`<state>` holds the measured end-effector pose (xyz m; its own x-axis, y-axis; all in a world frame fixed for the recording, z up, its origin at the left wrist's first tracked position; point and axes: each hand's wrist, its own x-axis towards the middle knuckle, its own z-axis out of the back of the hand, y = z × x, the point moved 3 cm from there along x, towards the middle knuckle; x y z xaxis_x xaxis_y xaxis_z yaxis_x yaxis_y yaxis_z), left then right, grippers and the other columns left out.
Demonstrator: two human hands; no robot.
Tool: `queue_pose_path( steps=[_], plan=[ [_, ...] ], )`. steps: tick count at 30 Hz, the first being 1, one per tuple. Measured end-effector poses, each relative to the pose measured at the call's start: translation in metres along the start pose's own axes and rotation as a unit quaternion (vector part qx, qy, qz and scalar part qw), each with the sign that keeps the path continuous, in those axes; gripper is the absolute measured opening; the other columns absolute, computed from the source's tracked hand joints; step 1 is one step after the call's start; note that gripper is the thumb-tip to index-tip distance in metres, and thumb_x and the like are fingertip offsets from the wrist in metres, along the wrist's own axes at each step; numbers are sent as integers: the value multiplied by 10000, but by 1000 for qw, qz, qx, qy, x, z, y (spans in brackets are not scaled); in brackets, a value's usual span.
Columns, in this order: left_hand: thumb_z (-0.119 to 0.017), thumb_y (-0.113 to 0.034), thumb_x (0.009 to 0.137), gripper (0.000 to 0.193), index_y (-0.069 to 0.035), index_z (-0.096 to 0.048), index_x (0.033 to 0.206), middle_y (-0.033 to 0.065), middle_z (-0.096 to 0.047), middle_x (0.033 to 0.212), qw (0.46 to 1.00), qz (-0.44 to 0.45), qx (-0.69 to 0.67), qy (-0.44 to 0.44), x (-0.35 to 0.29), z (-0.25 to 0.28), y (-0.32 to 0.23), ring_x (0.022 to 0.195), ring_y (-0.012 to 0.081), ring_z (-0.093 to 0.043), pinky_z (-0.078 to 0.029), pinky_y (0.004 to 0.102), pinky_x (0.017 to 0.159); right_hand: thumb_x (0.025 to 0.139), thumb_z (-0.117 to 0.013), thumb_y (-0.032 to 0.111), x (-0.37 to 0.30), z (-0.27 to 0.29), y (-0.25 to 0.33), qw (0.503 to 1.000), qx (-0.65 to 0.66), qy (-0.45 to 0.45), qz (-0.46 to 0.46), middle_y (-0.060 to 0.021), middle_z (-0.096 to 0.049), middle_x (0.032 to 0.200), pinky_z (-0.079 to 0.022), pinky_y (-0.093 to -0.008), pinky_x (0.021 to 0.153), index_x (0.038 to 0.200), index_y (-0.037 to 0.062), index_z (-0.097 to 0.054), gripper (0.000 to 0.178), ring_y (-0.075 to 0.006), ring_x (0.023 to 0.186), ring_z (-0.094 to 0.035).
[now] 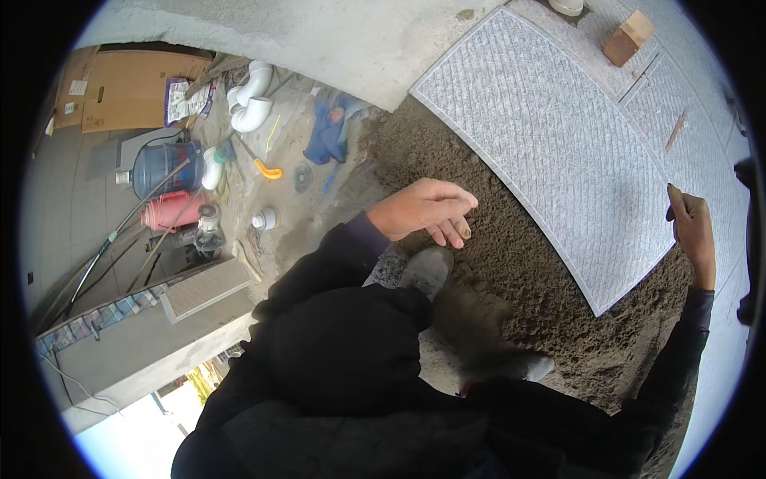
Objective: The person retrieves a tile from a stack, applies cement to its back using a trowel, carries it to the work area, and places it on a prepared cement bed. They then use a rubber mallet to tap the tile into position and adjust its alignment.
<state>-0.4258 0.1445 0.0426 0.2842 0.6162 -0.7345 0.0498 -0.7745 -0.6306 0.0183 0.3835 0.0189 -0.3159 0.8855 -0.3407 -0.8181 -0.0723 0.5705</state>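
A large grey ribbed paving tile [550,136] lies over a bed of brown damp sand or mortar [511,255]. My left hand [427,212] hovers above the bed, left of the tile, its fingers loosely bent and apart with nothing seen in them. At the tile's right edge is my right hand [694,231]. Its thumb and fingers are drawn together; whether they pinch the tile's edge or something thin does not show. Below my left hand, a dusty shoe [428,270] rests at the border of the bed, and another shoe [536,367] stands farther right.
Laid paving [702,136] continues on the right, with a brown block [628,38] on it. At left are white pipe fittings [252,100], a yellow-handled tool [267,168], a blue cloth [327,132], a blue water jug [167,169], a red container [171,210] and cardboard [144,88].
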Motion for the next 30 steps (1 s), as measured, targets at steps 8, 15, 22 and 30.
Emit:
queue_pose_path(
  steps=[8, 15, 22, 30],
  plan=[
    [-628, -146, 977, 393, 54, -589, 1313, 127, -754, 995, 981, -120, 44, -144, -62, -8, 35, 844, 150, -715, -545, 279, 738, 955, -704, 104, -115, -61, 240, 889, -20, 230, 395, -128, -412, 499, -329, -388, 419, 585, 21, -448, 458, -283, 402, -427],
    [-665, -76, 912, 418, 41, -584, 1305, 137, -778, 1006, 931, -192, 73, -303, -164, -59, 93, 948, 162, -726, -540, 293, 872, 883, -713, 115, -207, -146, 300, 747, -83, 253, 610, -116, -565, 582, -455, -413, 505, 718, 65, -515, 263, -321, 538, -616],
    [-608, -17, 857, 342, 68, -671, 1182, 139, -783, 925, 862, -191, -4, -469, -299, -149, 162, 876, 174, -750, -563, 276, 791, 883, -727, 294, -248, -258, 303, 595, -237, 315, 700, -150, -645, 637, -506, -470, 618, 725, 50, -651, 301, -355, 647, -674],
    [-665, -66, 898, 258, 51, -687, 1128, 117, -743, 758, 649, -94, -257, -710, -356, -189, 377, 684, 147, -717, -566, 295, 631, 927, -678, 308, -300, -265, 305, 505, -294, 389, 712, -163, -653, 622, -506, -473, 624, 694, 61, -686, 340, -367, 632, -675]
  ],
)
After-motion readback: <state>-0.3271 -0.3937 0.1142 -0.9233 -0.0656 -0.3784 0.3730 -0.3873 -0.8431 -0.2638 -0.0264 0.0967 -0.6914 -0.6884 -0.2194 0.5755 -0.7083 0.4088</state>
